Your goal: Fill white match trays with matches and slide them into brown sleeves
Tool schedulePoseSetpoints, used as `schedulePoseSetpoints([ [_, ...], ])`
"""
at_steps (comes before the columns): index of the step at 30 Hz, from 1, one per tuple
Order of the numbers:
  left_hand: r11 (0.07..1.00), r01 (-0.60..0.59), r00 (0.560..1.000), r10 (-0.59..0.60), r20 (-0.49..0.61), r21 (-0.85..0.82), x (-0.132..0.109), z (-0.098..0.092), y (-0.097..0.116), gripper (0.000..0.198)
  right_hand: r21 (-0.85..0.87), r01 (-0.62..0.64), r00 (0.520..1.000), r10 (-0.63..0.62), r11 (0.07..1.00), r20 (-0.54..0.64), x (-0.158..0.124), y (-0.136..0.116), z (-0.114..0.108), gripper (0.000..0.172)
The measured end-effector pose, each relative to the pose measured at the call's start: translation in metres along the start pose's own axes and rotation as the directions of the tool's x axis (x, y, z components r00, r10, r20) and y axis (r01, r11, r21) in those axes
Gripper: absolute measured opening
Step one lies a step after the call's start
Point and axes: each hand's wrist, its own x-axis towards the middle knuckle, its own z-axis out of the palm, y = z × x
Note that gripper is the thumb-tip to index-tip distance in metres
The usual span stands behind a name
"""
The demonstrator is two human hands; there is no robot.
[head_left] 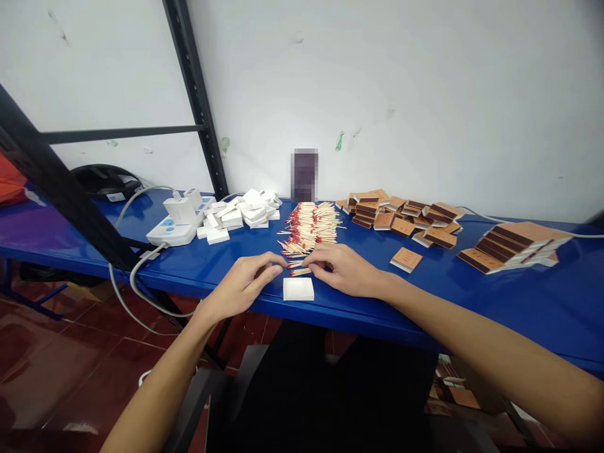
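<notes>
Loose matches (297, 264) with red heads lie in a small group on the table between my two hands. At their red-headed end is my left hand (248, 280), its thumb and forefinger curved with a small gap between the tips. My right hand (342, 267) is curled at the plain wooden ends, fingertips closed on a few matches; its grip is partly hidden. Just in front of the hands sits an open white matchbox tray (299, 289), its inside facing up. A large heap of matches (311, 223) spreads behind my fingers.
White trays (243, 211) are piled left of the matches, beside a power strip (179, 226) with cables. Brown matchbox sleeves (401, 217) lie heaped at right, near a single matchbox (406, 259) and stacked matchboxes (514, 245). A black shelf post (195, 94) stands at left.
</notes>
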Motion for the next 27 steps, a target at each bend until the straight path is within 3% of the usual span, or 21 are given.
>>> schedulePoseSetpoints([
  [4, 0.967, -0.248, 0.969, 0.246, -0.035, -0.061, -0.006, -0.001, -0.007, 0.027, -0.018, -0.017, 1.0, 0.017, 1.0, 0.005, 0.0, 0.0, 0.001, 0.023],
  [7, 0.95, -0.306, 0.952, 0.303, -0.052, -0.057, -0.008, 0.001, -0.01, 0.022, -0.03, -0.013, 1.0, 0.014, 0.999, 0.022, 0.001, 0.001, 0.001, 0.025],
  [13, 0.957, -0.284, 0.958, 0.281, -0.056, -0.059, -0.01, 0.001, -0.007, 0.022, -0.042, -0.02, 0.998, 0.022, 0.999, 0.051, 0.001, 0.002, 0.001, 0.027],
  [17, 0.982, -0.191, 0.981, 0.191, -0.022, -0.005, -0.009, 0.002, -0.002, 0.023, -0.037, -0.006, 0.999, 0.008, 0.999, 0.05, 0.0, 0.001, 0.0, 0.027],
  [21, 0.99, -0.08, 0.997, 0.078, 0.028, 0.118, -0.005, 0.004, 0.005, 0.035, -0.033, 0.002, 1.0, -0.001, 0.999, 0.021, 0.0, 0.0, 0.0, 0.027],
  [27, 0.958, -0.057, 0.997, 0.04, 0.064, 0.282, -0.004, 0.007, 0.01, 0.036, -0.09, -0.083, 0.996, 0.084, 0.992, 0.009, 0.002, 0.0, 0.003, 0.033],
])
